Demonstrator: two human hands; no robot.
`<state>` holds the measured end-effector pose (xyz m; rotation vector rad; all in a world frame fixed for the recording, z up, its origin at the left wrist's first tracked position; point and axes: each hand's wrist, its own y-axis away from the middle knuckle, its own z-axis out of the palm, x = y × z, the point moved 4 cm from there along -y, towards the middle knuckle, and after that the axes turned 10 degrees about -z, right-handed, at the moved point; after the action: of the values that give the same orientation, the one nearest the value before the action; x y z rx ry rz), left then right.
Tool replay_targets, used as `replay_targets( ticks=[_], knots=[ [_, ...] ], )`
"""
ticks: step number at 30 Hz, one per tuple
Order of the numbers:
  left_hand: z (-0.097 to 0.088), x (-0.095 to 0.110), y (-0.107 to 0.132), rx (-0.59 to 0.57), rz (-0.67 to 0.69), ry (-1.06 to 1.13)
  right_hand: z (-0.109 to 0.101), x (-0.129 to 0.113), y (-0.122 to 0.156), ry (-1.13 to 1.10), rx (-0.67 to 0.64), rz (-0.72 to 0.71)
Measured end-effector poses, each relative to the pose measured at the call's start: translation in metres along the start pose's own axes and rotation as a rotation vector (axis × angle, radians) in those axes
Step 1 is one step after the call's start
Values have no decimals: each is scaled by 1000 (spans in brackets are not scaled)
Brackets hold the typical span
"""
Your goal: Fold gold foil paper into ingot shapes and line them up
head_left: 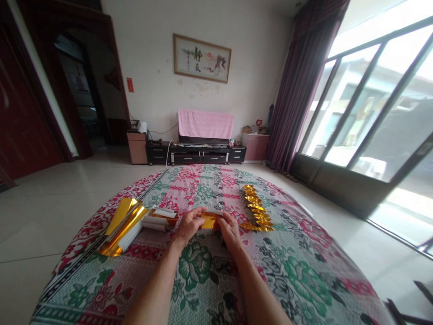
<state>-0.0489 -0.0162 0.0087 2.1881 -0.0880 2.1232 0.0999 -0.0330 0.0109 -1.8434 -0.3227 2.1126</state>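
Note:
Between my two hands is a small sheet of gold foil paper [209, 221], its shiny face toward me and a pale edge along the top. My left hand [189, 225] pinches its left end with thumb and fingers. At the opposite end, my right hand [230, 229] grips it the same way. To the left lie larger curled gold foil sheets [125, 225] and white-backed rolled papers [157, 219]. A row of folded gold foil pieces [257, 210] runs away from me on the right.
A flowered cloth [287, 271] covers the round table under my hands. Beyond it stands a low black cabinet [203, 157] with a pink cloth [205, 123] draped over something on top. Glazed doors [358, 113] and a purple curtain [292, 90] are on the right.

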Motion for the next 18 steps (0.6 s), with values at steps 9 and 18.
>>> replay_targets(
  ticks=[9, 18],
  knots=[
    [1, 32, 17, 286, 583, -443, -5, 12, -6, -100, 193, 106],
    [19, 24, 16, 123, 539, -533, -4, 14, -6, -119, 164, 152]
  ],
)
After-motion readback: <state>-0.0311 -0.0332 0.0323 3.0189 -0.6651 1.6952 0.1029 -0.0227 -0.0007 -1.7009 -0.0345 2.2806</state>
